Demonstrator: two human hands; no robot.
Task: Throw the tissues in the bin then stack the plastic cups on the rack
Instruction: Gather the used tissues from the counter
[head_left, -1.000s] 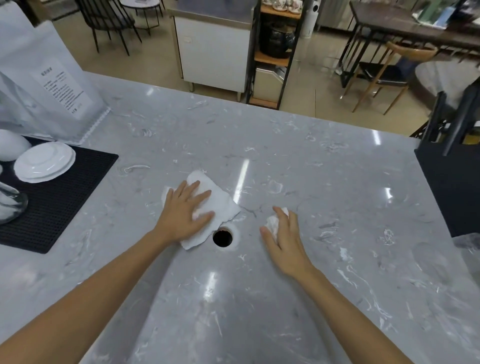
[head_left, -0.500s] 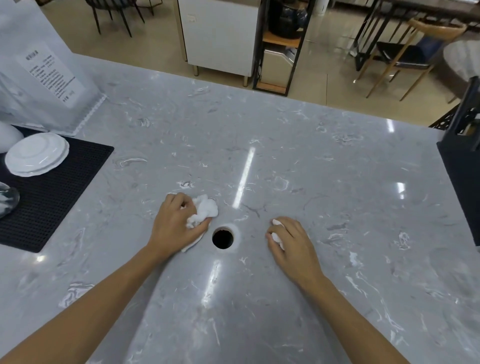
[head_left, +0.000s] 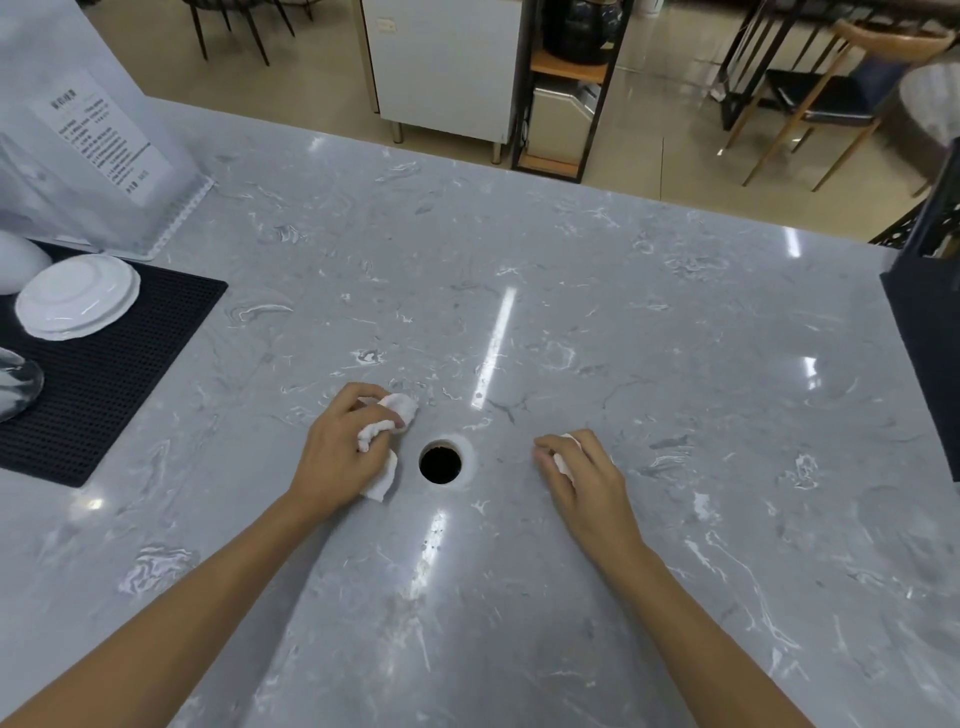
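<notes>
A round dark bin hole (head_left: 440, 463) is cut into the grey marble counter (head_left: 623, 322). Just left of the hole my left hand (head_left: 337, 457) is closed around a crumpled white tissue (head_left: 387, 423), whose ends stick out above and below my fingers. To the right of the hole my right hand (head_left: 587, 478) rests on the counter, curled over a smaller white tissue wad (head_left: 563, 462) that is mostly hidden. No plastic cups or rack are clearly in view.
A black grid mat (head_left: 119, 364) at the left holds stacked white plates (head_left: 78, 304) and a glass item (head_left: 15, 387). A large white bag (head_left: 78, 156) stands behind it. A dark object (head_left: 930, 338) sits at the right edge.
My left hand has gathered the flat tissue into a crumpled ball beside the hole. My right hand has closed tighter over its wad. The camera has tilted down slightly.
</notes>
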